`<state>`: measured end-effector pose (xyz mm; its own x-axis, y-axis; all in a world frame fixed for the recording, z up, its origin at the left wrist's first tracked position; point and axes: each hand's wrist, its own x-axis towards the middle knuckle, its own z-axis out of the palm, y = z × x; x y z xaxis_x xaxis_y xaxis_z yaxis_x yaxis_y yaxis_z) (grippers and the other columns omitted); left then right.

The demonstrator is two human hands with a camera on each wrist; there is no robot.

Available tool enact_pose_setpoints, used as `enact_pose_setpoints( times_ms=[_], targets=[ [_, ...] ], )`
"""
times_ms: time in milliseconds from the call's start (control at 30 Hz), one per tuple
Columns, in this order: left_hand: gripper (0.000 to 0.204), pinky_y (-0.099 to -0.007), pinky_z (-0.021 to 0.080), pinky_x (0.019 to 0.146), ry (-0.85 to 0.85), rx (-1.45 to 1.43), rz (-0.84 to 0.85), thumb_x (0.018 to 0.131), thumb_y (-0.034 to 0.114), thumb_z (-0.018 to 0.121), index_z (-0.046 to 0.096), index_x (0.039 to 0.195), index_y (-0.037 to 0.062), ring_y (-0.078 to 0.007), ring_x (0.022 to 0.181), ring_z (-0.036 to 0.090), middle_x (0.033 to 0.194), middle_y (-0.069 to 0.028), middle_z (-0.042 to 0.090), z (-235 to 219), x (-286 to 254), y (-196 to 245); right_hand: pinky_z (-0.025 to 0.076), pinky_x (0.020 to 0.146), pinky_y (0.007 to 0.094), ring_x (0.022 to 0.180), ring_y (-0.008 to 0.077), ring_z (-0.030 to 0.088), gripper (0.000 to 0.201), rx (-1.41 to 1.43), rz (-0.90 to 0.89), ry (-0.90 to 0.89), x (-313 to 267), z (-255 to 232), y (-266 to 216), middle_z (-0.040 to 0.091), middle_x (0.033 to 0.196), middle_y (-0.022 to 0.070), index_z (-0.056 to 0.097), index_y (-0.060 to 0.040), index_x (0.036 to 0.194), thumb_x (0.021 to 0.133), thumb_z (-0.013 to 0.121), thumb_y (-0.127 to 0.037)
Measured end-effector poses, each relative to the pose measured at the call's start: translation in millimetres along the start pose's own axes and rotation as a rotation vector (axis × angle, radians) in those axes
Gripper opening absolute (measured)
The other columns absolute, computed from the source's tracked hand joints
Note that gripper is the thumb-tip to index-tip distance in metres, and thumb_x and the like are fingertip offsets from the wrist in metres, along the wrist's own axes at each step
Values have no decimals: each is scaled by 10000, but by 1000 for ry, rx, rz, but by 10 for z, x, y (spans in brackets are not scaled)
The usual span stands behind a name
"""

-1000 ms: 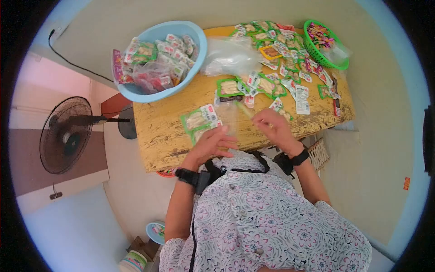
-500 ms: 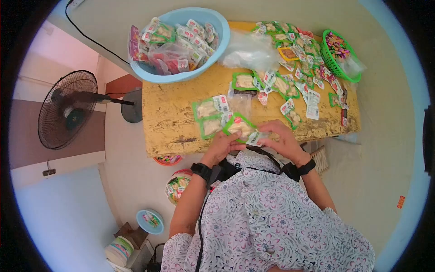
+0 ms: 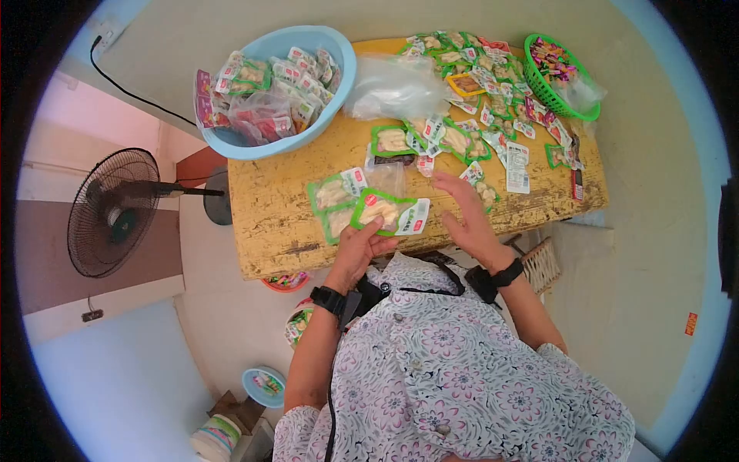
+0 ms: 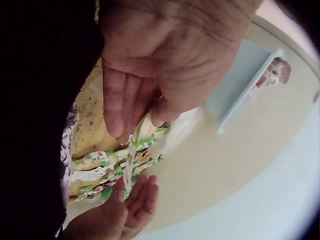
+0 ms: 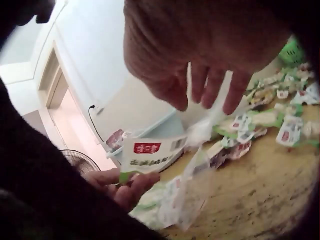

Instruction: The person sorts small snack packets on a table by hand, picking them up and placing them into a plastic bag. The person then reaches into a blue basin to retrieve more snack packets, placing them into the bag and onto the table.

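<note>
In the head view my left hand (image 3: 358, 250) pinches a green-edged snack packet (image 3: 376, 219), thumb on its front. Pale pieces show through its clear window, and a white label with a red logo covers one end. My right hand (image 3: 471, 229) is off to the packet's right, fingers spread and holding nothing. Below the held packet lie two similar packets (image 3: 329, 194) on the yellow table, beside a clear plastic bag (image 3: 390, 179). The right wrist view shows the label end (image 5: 150, 152) facing that camera; from the left wrist the packet (image 4: 130, 162) appears edge-on.
A blue basin (image 3: 342, 77) full of packets stands at the table's back left, with plastic bags (image 3: 396, 86) beside it. Many packets (image 3: 493, 77) spread over the back right, near a green basket (image 3: 539, 85). A fan (image 3: 115, 215) stands left of the worn yellow table (image 3: 269, 223).
A second ago my right hand held a thin packet and my left was free. Half a second ago both hands held it; now the right has let go and moved away, leaving it in my left.
</note>
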<state>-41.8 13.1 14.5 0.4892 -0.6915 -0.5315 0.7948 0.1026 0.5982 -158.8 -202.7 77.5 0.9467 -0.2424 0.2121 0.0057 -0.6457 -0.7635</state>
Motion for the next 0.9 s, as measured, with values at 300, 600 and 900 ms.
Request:
enact_pose_setpoints(
  times_ms=[300,600,900],
  targets=[
    [350,-332,604,746,-97,127,-107,970,238,622,558,1212,-7,-229,892,700,1090,-138,673,295,4,167,499,866,412,1052,299,622,448,-231,-228,-180,28,129,113,658,1198,63,632,-133,1222,782,646,-50],
    [324,-253,496,578,213,681,213,913,313,686,644,1041,18,-129,698,643,820,-80,695,-30,241,191,513,645,243,835,133,711,204,563,644,96,-281,-77,608,712,955,23,674,-26,1076,975,611,-192],
    [418,-288,473,544,202,1449,412,876,409,705,625,939,4,-145,647,621,706,-70,622,253,445,143,515,635,241,802,118,704,250,748,663,23,-157,213,760,699,952,19,638,-19,1153,972,614,-189]
  ],
)
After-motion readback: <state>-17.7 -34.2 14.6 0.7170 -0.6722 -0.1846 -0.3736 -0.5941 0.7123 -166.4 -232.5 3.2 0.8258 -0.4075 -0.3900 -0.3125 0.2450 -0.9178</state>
